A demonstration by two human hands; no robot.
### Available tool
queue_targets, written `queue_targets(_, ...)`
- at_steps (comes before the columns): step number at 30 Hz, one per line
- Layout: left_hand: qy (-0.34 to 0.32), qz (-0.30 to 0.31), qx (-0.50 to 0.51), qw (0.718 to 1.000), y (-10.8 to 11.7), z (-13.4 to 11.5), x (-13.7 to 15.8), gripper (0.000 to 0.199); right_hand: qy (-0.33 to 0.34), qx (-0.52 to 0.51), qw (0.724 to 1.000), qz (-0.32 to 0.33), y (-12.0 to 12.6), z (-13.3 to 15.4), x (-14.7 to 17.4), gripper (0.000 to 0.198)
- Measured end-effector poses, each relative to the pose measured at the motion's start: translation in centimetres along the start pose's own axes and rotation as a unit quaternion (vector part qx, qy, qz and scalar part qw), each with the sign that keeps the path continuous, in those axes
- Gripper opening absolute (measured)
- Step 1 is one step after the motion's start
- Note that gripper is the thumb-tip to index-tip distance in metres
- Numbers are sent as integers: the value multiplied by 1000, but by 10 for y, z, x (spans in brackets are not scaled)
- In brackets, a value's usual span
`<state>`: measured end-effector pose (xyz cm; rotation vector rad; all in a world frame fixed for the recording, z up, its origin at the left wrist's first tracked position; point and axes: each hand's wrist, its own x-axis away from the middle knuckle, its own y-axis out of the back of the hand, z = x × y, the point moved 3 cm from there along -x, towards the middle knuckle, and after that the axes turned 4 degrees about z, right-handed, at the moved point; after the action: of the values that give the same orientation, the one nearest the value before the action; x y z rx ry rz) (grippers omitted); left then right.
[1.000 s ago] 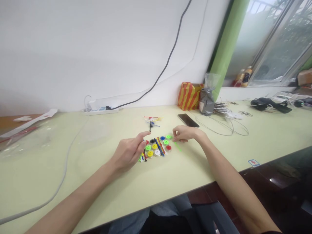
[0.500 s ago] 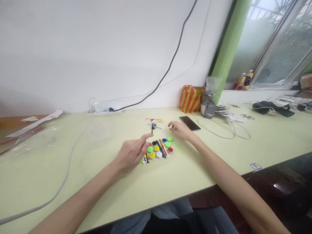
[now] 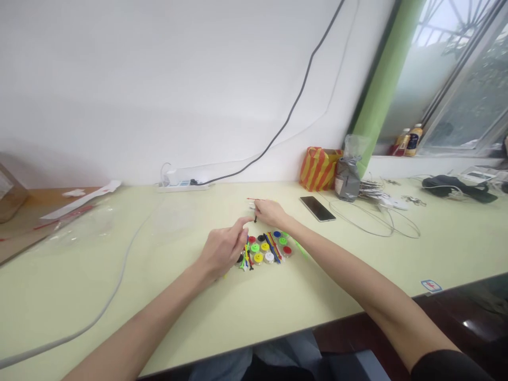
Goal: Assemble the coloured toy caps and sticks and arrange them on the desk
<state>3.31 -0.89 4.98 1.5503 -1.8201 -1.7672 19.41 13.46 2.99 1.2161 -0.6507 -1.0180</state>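
My left hand (image 3: pixel 226 244) rests at the left side of a cluster of small round pieces, its index finger stretched out and parted from the thumb. That fingertip reaches the lower end of a thin black plastic arrow (image 3: pixel 255 219). From the right, my right hand (image 3: pixel 271 212) bends its fingers together around the black arrow's upper part; the fingertips are partly hidden. Below both hands stand the capped discs, among them a yellow disc (image 3: pixel 258 257), a white disc (image 3: pixel 269 257) and a red disc (image 3: pixel 287 251). Coloured plastic arrows (image 3: pixel 273 247) lie between them. A red stick (image 3: pixel 255 199) shows behind my right hand.
A phone (image 3: pixel 317 208) lies right of my hands, beside a loose thin cable (image 3: pixel 367 231). Further back are a striped bag (image 3: pixel 319 169) and a grey bag (image 3: pixel 346 180). A power strip (image 3: pixel 183 186) sits by the wall; clear plastic packaging (image 3: pixel 85 225) lies at left.
My right hand has moved left, from beside the phone to the black arrow and the small pieces there. My left hand keeps its pointing pose. The view has turned slightly left.
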Motion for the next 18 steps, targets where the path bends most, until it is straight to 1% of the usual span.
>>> queue_targets(3,46,-44,8,998,2,6,0,31,3,-33,999,-15,2,3,-3,13)
queue_targets(5,87,-59,21,994,3,12,0,27,13,-62,998,-24,7,7,-2,14)
queue_targets(6,106,-61,26,992,3,14,-1,25,19,-88,996,-28,11,10,1,17)
queue_targets(7,119,-60,29,991,3,17,-1,25,27,-137,990,-30,15,13,5,20)
queue_targets(8,126,-61,29,990,4,18,-2,25,37,-206,977,-26,18,17,11,24)
queue_targets(9,127,-65,28,989,4,19,-2,25,49,-308,950,-18,20,21,19,28)
queue_targets(10,124,-73,25,989,5,19,-3,26,66,-415,907,1,22,27,27,33)
queue_targets(11,117,-83,24,989,5,18,-3,28,85,-500,862,22,23,32,37,38)
queue_targets(12,107,-93,26,990,6,17,-3,33,99,-555,825,42,23,38,46,42)
queue_targets(13,93,-99,29,990,7,15,-3,37,107,-585,802,57,23,43,54,44)
queue_targets(14,75,-99,36,992,7,12,-4,38,110,-601,788,70,21,47,61,45)
queue_targets(15,54,-95,44,993,6,10,-4,34,111,-608,782,81,19,50,66,46)
queue_targets(17,23,-91,55,994,6,5,-4,24,111,-607,781,94,13,54,73,46)
queue_targets(18,17,-91,59,994,5,4,-4,22,111,-604,784,92,10,55,75,45)
